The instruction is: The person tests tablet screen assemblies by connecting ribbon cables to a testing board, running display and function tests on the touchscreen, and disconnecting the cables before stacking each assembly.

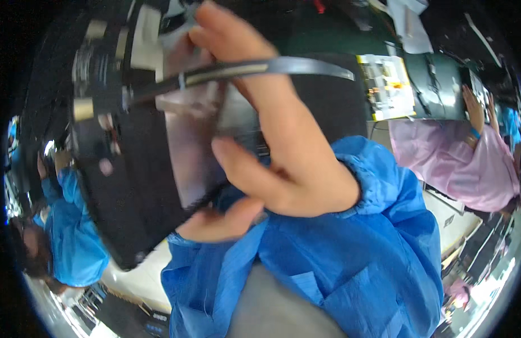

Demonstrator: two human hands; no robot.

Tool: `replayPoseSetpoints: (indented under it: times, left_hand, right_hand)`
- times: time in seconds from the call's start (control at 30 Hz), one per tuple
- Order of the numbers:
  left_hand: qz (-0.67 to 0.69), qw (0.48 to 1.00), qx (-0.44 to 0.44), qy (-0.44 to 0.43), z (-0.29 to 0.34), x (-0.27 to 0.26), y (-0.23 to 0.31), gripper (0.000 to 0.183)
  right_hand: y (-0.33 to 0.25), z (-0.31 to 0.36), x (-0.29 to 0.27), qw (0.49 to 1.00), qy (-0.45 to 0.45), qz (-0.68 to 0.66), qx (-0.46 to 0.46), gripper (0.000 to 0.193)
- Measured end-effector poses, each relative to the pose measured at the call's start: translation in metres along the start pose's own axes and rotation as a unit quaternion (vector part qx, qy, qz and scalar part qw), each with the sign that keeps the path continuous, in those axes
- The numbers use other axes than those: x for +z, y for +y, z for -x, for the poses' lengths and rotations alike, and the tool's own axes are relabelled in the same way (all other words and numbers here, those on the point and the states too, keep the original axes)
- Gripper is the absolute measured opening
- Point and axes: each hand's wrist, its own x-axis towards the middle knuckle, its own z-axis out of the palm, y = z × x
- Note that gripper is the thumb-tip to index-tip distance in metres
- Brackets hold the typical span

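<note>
A large black flat panel (131,191) is tilted in front of me, its near corner toward the lower left. A glossy, pinkish reflective area (190,152) runs down its right part. My left hand (224,221) is closed at the panel's lower edge, some of its fingers hidden behind it. My right hand (277,129) reaches up over the panel's right side, blurred by motion, with thumb and fingers wide apart. Nothing shows clearly between them. A thin dark curved strip (311,66) crosses in front of the right hand; what holds it cannot be made out.
Pale blocks (145,42) and blurred parts are at the far left. A black mat (331,96) lies on the green bench (322,36). A yellow-edged sheet (387,87) is beyond. Co-workers sit close by, in a pink sleeve (452,163) and a blue one (77,242).
</note>
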Motion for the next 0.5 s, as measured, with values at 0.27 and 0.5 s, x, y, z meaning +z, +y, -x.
replayPoseSetpoints:
  times: [0.27, 0.5]
  left_hand:
    - [-0.379, 0.900, 0.195, -0.094, -0.048, 0.086, -0.005, 0.066]
    - [-0.536, 0.804, 0.232, -0.111, -0.034, 0.108, -0.042, 0.061]
  right_hand:
    - [-0.012, 0.028, -0.078, 0.901, 0.168, -0.346, 0.202, 0.063]
    - [0.030, 0.063, -0.097, 0.786, 0.180, -0.532, 0.258, 0.054]
